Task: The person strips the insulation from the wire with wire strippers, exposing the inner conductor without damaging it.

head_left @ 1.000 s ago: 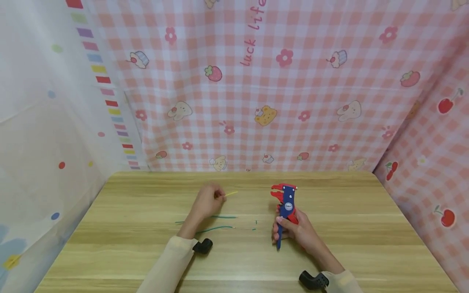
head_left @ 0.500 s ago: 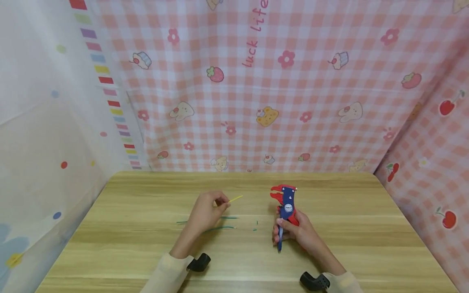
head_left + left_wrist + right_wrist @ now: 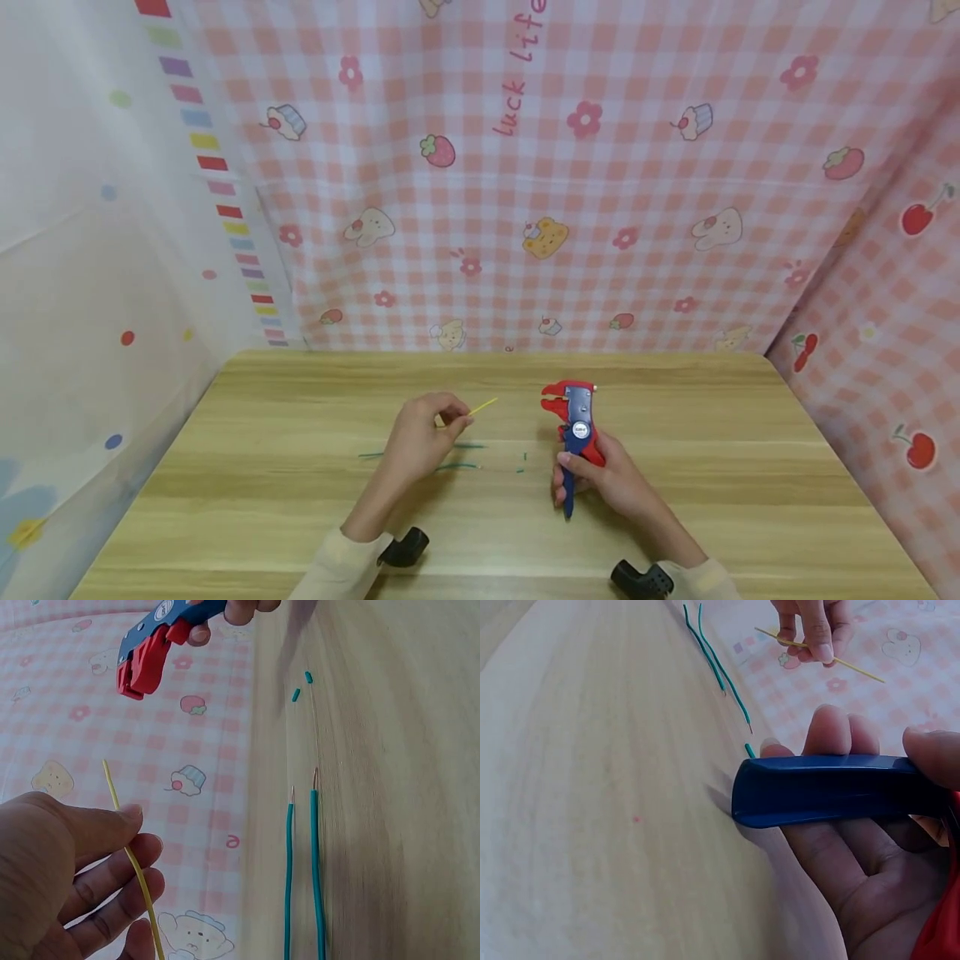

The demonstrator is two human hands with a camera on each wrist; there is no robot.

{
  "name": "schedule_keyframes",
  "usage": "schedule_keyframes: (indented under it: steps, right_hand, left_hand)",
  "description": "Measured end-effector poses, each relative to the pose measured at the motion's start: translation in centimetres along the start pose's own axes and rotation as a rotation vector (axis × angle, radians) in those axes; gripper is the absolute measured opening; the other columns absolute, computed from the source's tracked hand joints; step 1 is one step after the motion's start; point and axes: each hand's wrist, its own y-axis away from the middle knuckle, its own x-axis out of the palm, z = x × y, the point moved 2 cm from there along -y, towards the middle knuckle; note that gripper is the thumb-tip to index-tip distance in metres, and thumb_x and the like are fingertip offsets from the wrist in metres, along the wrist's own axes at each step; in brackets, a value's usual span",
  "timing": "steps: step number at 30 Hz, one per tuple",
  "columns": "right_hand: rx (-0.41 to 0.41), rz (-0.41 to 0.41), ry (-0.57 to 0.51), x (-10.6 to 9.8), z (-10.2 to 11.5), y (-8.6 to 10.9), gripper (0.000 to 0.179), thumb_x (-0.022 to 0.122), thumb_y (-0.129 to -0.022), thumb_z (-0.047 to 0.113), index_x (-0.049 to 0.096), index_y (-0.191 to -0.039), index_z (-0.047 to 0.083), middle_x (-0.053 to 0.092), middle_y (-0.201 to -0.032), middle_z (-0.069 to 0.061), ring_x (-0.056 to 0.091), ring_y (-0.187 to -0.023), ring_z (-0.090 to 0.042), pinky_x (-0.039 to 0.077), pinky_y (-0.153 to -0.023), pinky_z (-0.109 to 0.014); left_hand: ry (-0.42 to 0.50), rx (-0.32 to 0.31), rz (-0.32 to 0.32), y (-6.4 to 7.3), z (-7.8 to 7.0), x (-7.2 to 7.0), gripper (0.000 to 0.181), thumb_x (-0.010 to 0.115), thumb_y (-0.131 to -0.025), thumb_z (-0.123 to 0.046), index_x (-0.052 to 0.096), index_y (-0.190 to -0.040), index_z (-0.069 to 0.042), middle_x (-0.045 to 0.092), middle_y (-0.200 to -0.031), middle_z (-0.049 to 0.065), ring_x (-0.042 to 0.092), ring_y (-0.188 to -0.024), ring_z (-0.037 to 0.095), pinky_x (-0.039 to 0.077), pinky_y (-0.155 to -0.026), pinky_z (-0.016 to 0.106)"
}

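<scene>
My left hand (image 3: 423, 437) pinches a thin yellow wire (image 3: 142, 881) between thumb and forefinger, above the table. The wire's free end points right, toward the tool. In my right hand (image 3: 611, 475) I grip a blue and red wire stripper (image 3: 579, 408) by its handles, its red jaws apart and facing left with nothing between them. The blue handle (image 3: 832, 791) lies across the curled fingers in the right wrist view. Two green wires (image 3: 289, 877) lie on the table under my left forearm, bare copper showing at their near ends in the left wrist view.
Two short green insulation scraps (image 3: 296, 694) lie on the wooden table (image 3: 480, 542) between my hands. A pink checked cloth (image 3: 480, 208) hangs behind the table's back edge. Black wrist cameras (image 3: 405, 547) sit on both sleeves.
My left hand has come slightly nearer to me and to the right with the yellow wire. The wire stripper has shifted a little left in my right hand.
</scene>
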Motion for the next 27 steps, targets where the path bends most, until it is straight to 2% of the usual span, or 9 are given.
schedule_keyframes:
  steps: [12, 17, 22, 27]
  right_hand:
    - [-0.036, 0.028, 0.007, 0.5, 0.6, 0.3, 0.053, 0.056, -0.107, 0.017, 0.028, -0.143, -0.011, 0.071, -0.091, -0.008, 0.074, -0.076, -0.021, 0.063, -0.079, -0.043]
    - [-0.044, 0.052, -0.002, 0.6, 1.2, 0.6, 0.048, 0.054, -0.107, 0.015, 0.029, -0.140, -0.010, 0.070, -0.091, -0.011, 0.074, -0.077, -0.020, 0.063, -0.080, -0.043]
    - [-0.035, 0.064, 0.001, 0.8, 1.8, 0.8, 0.041, 0.051, -0.108, 0.013, 0.033, -0.138, -0.008, 0.069, -0.093, -0.019, 0.073, -0.077, -0.023, 0.063, -0.078, -0.048]
    - [-0.028, 0.111, -0.002, 1.3, 2.3, 0.9, 0.035, 0.051, -0.108, 0.014, 0.038, -0.136, -0.003, 0.070, -0.094, -0.015, 0.074, -0.079, -0.024, 0.062, -0.080, -0.048]
  left_hand:
    - [0.058, 0.057, 0.006, 0.8, -0.2, -0.6, 0.008, 0.079, -0.089, -0.009, 0.076, -0.087, -0.015, 0.069, -0.074, -0.008, 0.059, -0.067, 0.004, 0.051, -0.062, 0.021]
    - [0.078, 0.087, 0.017, 1.1, -0.6, -0.9, 0.004, 0.078, -0.091, -0.010, 0.076, -0.089, -0.013, 0.068, -0.075, -0.008, 0.058, -0.067, 0.002, 0.051, -0.061, 0.021]
    - [0.092, 0.128, 0.037, 0.9, -1.3, -1.0, 0.006, 0.076, -0.093, -0.015, 0.076, -0.092, -0.009, 0.068, -0.077, -0.007, 0.057, -0.067, 0.002, 0.052, -0.061, 0.021]
    - [0.118, 0.146, 0.045, 1.0, -1.9, -1.3, 0.005, 0.076, -0.093, -0.014, 0.076, -0.092, -0.009, 0.068, -0.077, -0.006, 0.057, -0.066, 0.003, 0.052, -0.059, 0.021]
